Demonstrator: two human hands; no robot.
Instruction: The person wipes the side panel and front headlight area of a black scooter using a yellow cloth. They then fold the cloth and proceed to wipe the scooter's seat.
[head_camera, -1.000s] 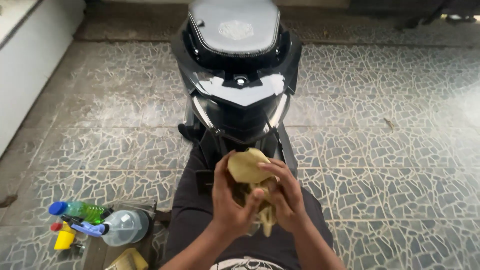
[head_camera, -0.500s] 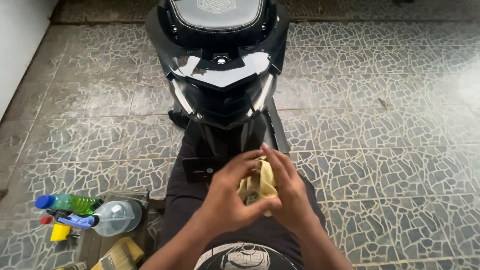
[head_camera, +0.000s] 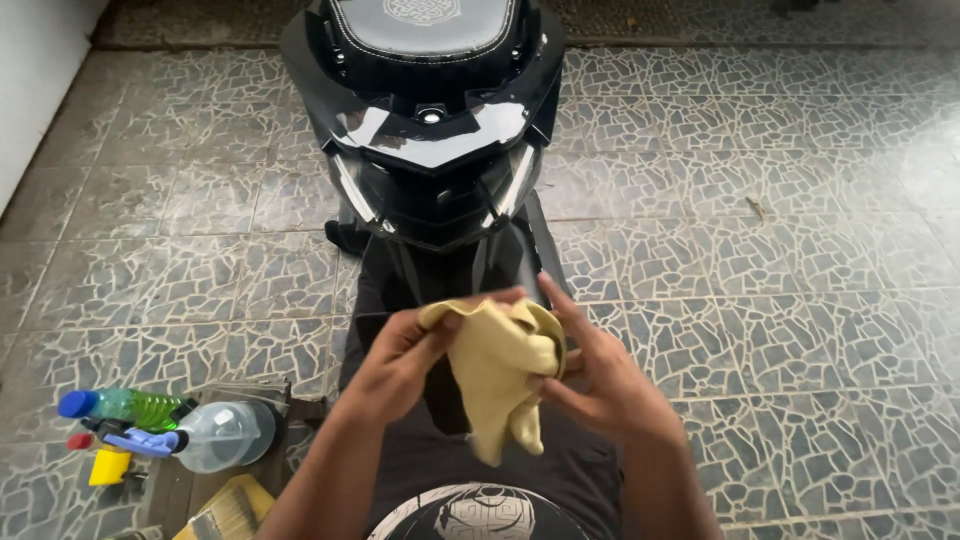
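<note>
Head view: both hands (head_camera: 500, 370) grip a yellow cloth (head_camera: 498, 375); green liquid fills a bottle (head_camera: 130, 408).

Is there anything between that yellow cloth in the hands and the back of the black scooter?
Nothing visible. Both the left hand and right hand hold the yellow cloth directly, and only open air separates it from the scooter's glossy rear panel ahead.

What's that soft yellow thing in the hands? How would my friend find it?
Start at the big black scooter on the stone-patterned floor, then look just below its tail. There the left hand and right hand hold a pale yellow cloth. It is crumpled and floppy, unlike the hard bottles at the lower left.
</note>
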